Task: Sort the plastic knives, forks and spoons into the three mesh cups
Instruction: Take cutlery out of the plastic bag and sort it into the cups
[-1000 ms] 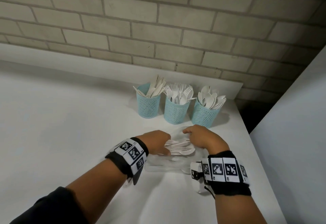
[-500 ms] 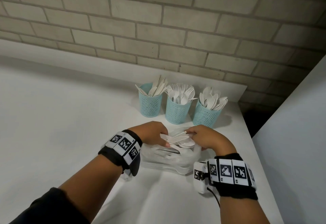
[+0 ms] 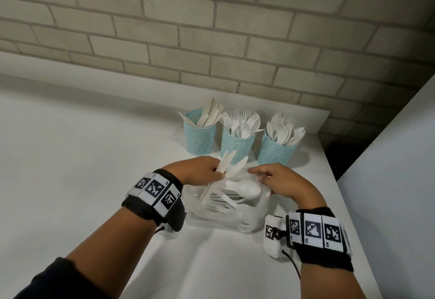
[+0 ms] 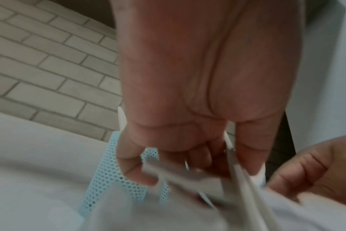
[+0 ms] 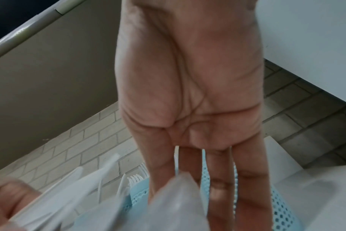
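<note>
Three teal mesh cups stand in a row: knives in the left cup (image 3: 200, 137), forks in the middle cup (image 3: 236, 148), spoons in the right cup (image 3: 274, 152). My left hand (image 3: 209, 171) grips a bundle of white knives (image 3: 229, 164), tips angled up toward the cups; its fingers (image 4: 188, 156) curl round the handles (image 4: 239, 175). A clear plastic bag (image 3: 256, 214) beneath both hands holds more white cutlery, with a spoon (image 3: 247, 189) on top. My right hand (image 3: 261, 175) pinches the bag's upper edge (image 5: 176, 200).
A white table (image 3: 94, 181) carries everything; its right edge runs close past the spoon cup. A brick wall (image 3: 211, 39) rises behind a low white ledge. A white panel (image 3: 388, 181) stands on the right, with a dark gap beside the table corner.
My left hand has lifted the knife bundle out of the bag and tilted it up toward the cups. My right hand has let go of the bundle and stays at the bag.
</note>
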`<state>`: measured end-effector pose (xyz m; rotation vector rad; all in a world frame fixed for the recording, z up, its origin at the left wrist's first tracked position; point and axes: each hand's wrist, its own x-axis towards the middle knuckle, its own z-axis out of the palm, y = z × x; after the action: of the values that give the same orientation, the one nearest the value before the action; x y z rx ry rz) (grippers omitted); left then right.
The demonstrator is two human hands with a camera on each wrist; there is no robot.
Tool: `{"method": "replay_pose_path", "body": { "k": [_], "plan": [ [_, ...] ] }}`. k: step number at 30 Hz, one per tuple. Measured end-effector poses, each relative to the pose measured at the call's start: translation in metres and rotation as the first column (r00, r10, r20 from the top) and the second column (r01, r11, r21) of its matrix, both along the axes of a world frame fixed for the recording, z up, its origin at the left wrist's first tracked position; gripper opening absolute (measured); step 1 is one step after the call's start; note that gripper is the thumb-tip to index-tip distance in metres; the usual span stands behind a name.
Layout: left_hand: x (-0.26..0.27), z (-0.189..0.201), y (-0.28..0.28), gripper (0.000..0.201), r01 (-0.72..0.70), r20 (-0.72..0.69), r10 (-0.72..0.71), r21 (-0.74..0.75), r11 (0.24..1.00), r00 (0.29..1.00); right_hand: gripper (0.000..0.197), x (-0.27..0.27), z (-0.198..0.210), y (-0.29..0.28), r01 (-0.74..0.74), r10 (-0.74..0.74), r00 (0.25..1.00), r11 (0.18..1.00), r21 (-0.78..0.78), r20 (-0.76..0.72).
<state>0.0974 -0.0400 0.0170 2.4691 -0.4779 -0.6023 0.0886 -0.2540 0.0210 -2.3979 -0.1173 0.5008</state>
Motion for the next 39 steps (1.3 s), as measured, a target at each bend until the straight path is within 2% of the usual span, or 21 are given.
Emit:
{"method": "replay_pose_path", "body": {
  "k": [2,5,7,11,14,17,20,24,27,29,31,33,35,39],
  "plan": [
    [0.001,0.000,0.001,0.015,-0.027,-0.004,0.026,-0.102,0.994,1.000,0.036,-0.001,0.004,0.000,0.009,-0.009,0.999,1.000,-0.011,0.037],
    [0.001,-0.004,0.000,0.017,-0.020,0.031,0.025,-0.137,0.990,0.999,0.036,-0.004,0.010,0.004,-0.006,0.008,0.999,0.999,-0.038,0.053],
    [0.000,-0.010,-0.003,0.018,-0.050,0.016,0.054,-0.214,0.976,0.998,0.033,-0.007,0.015,0.008,-0.010,0.013,0.998,0.999,-0.050,0.067],
    [0.000,-0.015,-0.008,0.015,-0.164,-0.057,0.154,-0.406,0.899,0.986,0.012,-0.016,0.020,0.024,0.032,-0.025,0.983,0.999,-0.035,0.179],
    [0.001,-0.019,-0.008,0.026,-0.211,-0.107,0.182,-0.479,0.852,0.978,0.009,-0.018,0.008,0.042,-0.085,0.104,0.993,0.957,-0.276,0.057],
    [0.001,-0.024,-0.008,0.035,-0.251,-0.157,0.198,-0.541,0.802,0.968,0.025,-0.020,-0.009,0.056,-0.157,0.176,0.984,0.837,-0.524,-0.013],
    [-0.002,-0.028,-0.007,0.036,-0.275,-0.214,0.182,-0.586,0.763,0.960,0.032,-0.020,-0.017,0.062,-0.140,0.184,0.983,0.787,-0.601,0.012],
    [-0.004,-0.032,-0.006,0.033,-0.258,-0.209,0.166,-0.579,0.773,0.964,0.017,-0.017,-0.016,0.063,-0.163,0.210,0.978,0.769,-0.618,0.003],
    [-0.006,-0.031,-0.007,0.028,-0.256,-0.220,0.156,-0.565,0.785,0.963,0.007,-0.016,-0.005,0.054,-0.117,0.168,0.983,0.876,-0.468,0.069],
    [-0.002,-0.032,-0.005,0.032,-0.232,-0.204,0.141,-0.541,0.808,0.969,0.004,-0.014,0.006,0.046,-0.034,0.080,0.983,0.966,-0.258,0.168],
    [0.001,-0.033,-0.004,0.039,-0.189,-0.177,0.110,-0.535,0.823,0.978,0.009,-0.010,0.015,0.044,0.060,-0.056,0.963,0.998,-0.009,0.263],
    [0.003,-0.029,-0.004,0.041,-0.156,-0.160,0.076,-0.578,0.801,0.984,0.010,-0.004,0.019,0.049,0.139,-0.200,0.929,0.968,0.207,0.311],
    [0.004,-0.024,-0.002,0.038,-0.149,-0.149,0.069,-0.639,0.755,0.986,0.011,0.002,0.019,0.059,0.189,-0.320,0.891,0.906,0.379,0.321],
    [0.007,-0.018,0.003,0.039,-0.144,-0.112,0.090,-0.734,0.664,0.990,0.013,0.012,0.012,0.079,0.258,-0.487,0.837,0.753,0.606,0.249]
  ]
}}
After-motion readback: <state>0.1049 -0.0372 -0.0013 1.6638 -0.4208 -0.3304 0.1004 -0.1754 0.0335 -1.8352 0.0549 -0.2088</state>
